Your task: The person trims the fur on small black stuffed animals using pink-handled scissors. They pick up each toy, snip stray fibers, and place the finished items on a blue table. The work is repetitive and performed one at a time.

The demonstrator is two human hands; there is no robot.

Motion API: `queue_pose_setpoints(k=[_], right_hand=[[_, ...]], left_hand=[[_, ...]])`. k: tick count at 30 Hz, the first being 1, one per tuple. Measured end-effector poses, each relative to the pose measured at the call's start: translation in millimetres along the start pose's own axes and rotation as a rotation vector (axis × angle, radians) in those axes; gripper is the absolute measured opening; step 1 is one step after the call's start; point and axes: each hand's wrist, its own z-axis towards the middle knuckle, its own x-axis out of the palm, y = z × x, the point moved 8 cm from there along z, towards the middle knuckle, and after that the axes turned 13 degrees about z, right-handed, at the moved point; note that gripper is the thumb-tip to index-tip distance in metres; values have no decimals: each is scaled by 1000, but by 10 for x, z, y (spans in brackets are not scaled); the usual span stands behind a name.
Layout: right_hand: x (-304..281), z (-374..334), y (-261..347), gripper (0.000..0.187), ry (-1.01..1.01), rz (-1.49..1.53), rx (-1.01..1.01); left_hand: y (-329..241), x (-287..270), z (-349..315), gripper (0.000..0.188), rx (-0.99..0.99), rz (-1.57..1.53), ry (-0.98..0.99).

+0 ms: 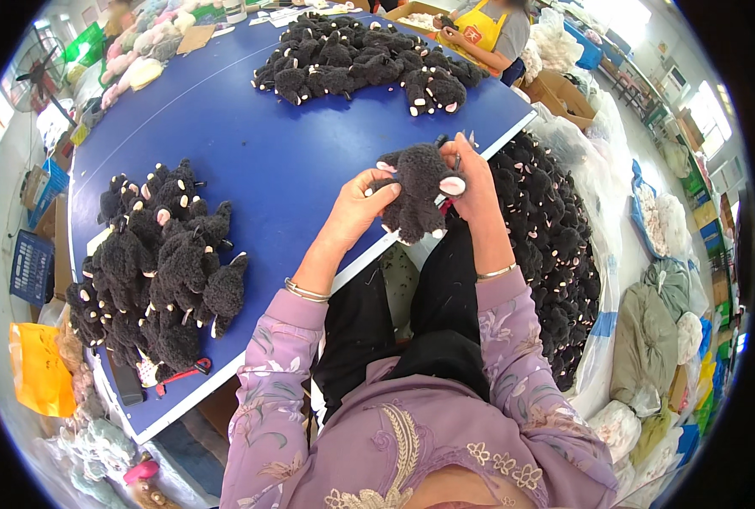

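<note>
Over the near edge of the blue table, both hands hold up a small black curly plush animal (418, 188) with pale pink ears and light feet. My left hand (360, 206) pinches a limb on its left side between thumb and fingers. Around the right side, my right hand (472, 188) is closed, its index finger raised by the toy's top. A small red piece (444, 204) shows by the right palm, and a thin pointed tip sticks up beside the raised finger; I cannot make out what they belong to.
Black plush toys are heaped at the table's left (161, 271) and far side (352, 59). A large bag of them (547, 254) stands to my right. A red-handled cutter (186, 373) lies by the left pile. Across the table works a person in a yellow apron (477, 36).
</note>
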Motion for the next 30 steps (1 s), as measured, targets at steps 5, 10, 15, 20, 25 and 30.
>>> queue_pose_setpoints(k=[5, 10, 15, 20, 25, 30], right_hand=[[-8, -202, 20, 43, 2, -265, 6], [13, -208, -112, 36, 70, -572, -16], [69, -175, -121, 23, 57, -150, -64], [131, -211, -3, 24, 51, -162, -98], [145, -250, 27, 22, 57, -293, -76], [154, -251, -22, 24, 55, -253, -27]], left_hand=[[-80, -89, 5, 19, 128, 135, -168], [-153, -53, -36, 14, 192, 139, -177], [-81, -195, 1, 6, 130, -98, -238], [-102, -232, 10, 27, 124, -182, -145], [-144, 170, -86, 40, 86, 190, 143], [-84, 191, -98, 24, 5, 159, 187]])
